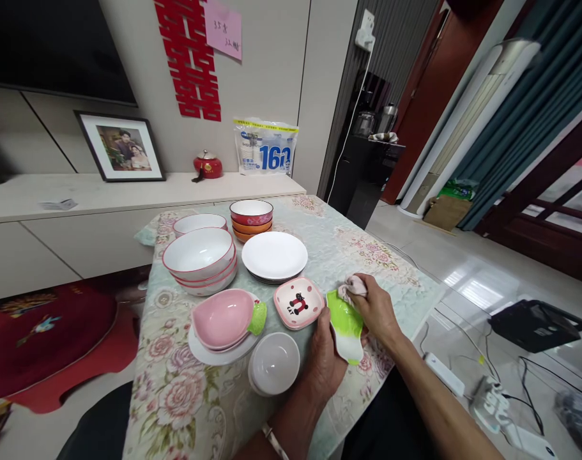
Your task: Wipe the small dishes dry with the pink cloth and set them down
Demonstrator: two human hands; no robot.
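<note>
A green and white dish shaped like a cabbage leaf is tilted over the table's near right part. My left hand is closed on its left and lower side, with some fingers hidden beneath it. Pressed against the dish's upper end is a crumpled whitish cloth, gripped in my right hand. Just left of the dish lies a square pink dish with a cat picture. Closer to me stand white cups or small bowls, apparently stacked. Pink fruit-shaped bowls with a green end rest on a white plate.
Stacked red-rimmed white bowls, white plates, and red and orange bowls stand farther back on the flowered tablecloth. Behind is a ledge with a plastic pack. Cables and a power strip lie on the right floor.
</note>
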